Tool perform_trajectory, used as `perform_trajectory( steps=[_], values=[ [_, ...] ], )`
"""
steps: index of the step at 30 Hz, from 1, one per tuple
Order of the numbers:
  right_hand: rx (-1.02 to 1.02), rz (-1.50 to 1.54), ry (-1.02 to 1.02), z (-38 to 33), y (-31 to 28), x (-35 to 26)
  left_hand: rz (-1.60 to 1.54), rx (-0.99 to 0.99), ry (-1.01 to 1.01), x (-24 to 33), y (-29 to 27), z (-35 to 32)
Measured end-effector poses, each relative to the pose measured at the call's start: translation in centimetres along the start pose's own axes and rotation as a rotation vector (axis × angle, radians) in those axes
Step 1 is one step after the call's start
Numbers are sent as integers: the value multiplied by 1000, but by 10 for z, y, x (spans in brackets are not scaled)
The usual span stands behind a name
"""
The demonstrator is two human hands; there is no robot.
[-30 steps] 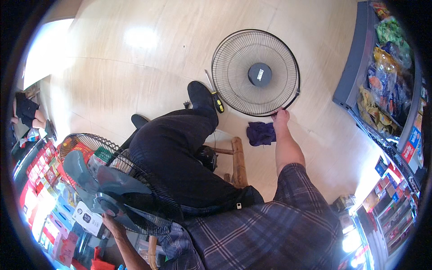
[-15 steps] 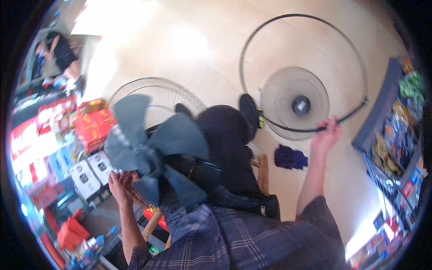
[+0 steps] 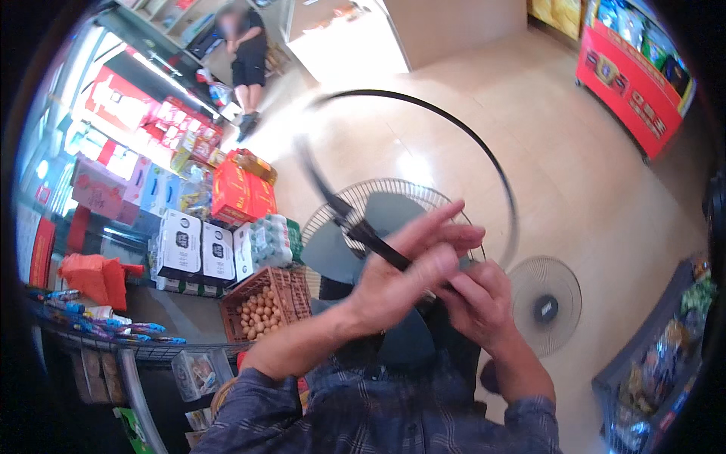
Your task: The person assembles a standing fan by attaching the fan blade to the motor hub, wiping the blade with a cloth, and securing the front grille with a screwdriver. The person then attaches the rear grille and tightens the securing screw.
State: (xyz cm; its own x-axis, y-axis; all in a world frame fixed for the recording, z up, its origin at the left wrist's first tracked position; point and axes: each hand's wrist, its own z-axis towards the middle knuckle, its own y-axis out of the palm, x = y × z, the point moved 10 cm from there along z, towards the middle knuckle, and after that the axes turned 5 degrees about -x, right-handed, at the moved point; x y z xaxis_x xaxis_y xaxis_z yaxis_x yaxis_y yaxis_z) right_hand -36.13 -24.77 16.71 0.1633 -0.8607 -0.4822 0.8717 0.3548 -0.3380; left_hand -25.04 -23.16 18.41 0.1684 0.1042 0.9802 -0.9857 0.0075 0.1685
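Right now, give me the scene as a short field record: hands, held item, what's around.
setting: shop floor, light and glossy
left hand: fingers spread, pressed against the black ring
right hand: closed near the same spot on the ring, partly behind the left hand
black ring: large thin hoop, blurred, raised over the fan
fan blades: grey, under the hands, in front of the rear grille
front grille: lies flat on the floor, right of the hands
egg basket: brown, left of the fan
other person: far back, upper left
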Motion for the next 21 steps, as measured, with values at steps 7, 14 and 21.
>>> perform_trajectory(
  steps=[7,14,21],
  values=[
    [342,-302,677,-112,-104,116,425,484,463,150,-97,-54],
    [419,-154,1712,-550,-176,259,1005,798,5,160,-242,-56],
    [546,42,2267,-747,-148,225,936,960,-736,-45,-343,-164]
  ],
)
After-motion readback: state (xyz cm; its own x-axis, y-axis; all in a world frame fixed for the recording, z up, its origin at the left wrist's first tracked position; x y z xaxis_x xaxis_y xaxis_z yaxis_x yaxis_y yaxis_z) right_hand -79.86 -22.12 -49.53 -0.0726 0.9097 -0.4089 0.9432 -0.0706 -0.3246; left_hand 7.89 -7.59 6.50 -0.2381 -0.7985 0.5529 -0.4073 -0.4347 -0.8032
